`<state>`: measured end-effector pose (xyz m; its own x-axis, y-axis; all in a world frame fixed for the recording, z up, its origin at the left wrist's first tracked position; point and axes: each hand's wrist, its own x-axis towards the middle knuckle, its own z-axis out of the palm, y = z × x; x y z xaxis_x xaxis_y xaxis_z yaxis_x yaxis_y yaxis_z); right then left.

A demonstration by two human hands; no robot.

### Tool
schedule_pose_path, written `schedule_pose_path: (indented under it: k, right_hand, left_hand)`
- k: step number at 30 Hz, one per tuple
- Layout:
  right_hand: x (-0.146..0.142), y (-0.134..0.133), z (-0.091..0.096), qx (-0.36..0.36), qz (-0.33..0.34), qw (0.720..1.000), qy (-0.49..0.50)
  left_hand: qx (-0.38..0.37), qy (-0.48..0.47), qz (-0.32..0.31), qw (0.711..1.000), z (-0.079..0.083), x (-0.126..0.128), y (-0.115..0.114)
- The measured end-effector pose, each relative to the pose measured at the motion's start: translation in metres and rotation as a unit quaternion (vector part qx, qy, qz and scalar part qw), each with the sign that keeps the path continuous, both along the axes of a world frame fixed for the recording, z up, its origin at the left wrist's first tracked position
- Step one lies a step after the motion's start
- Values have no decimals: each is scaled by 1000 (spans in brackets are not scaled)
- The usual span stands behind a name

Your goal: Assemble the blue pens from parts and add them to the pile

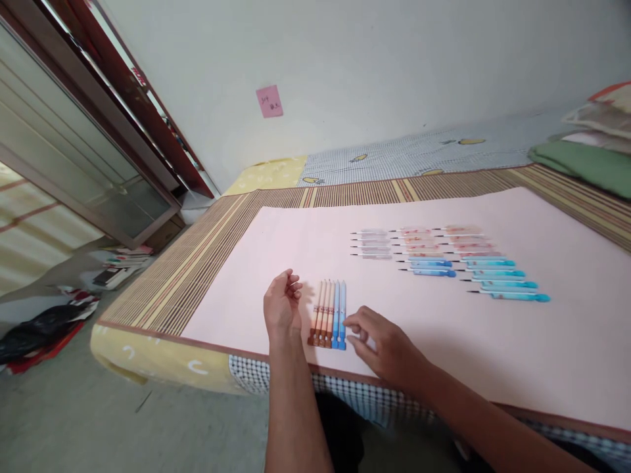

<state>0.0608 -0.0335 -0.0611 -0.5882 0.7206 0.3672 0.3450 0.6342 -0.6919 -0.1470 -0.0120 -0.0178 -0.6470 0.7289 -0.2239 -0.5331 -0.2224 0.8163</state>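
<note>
A tight row of assembled pens lies upright in my view near the front edge of a pale pink sheet (236,282). Several are pink pens with brown ends (323,315); at the right of the row are two blue pens (340,315). My left hand (283,305) hovers just left of the row, palm turned inward, fingers loosely bent and holding nothing. At the other side, my right hand (377,341) is beside the lower end of the outer blue pen, thumb and fingers apart. Whether its fingertip touches that pen I cannot tell.
Farther right lie dark-tipped refills beside clear-grey barrels (377,243), pink barrels (470,243), blue barrels (431,268) and turquoise barrels (513,282). A striped mat (197,263) is under the sheet. Folded green cloth (582,164) sits at back right; a pink note (269,101) is on the wall.
</note>
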Motion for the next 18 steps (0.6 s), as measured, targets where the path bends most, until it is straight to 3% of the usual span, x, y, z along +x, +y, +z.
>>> schedule_pose_path:
  k: [7, 12, 18]
  right_hand:
    - [14, 13, 12, -28, -26, 999, 15]
    - [7, 7, 12, -50, 25, 998, 4]
    - [-1, -1, 13, -58, 86, 994, -20]
  left_hand:
    - [-2, 12, 0, 1000, -2, 6, 3]
    - [3, -2, 2, 1000, -1, 14, 7]
    - [27, -57, -50, 997, -4, 45, 20]
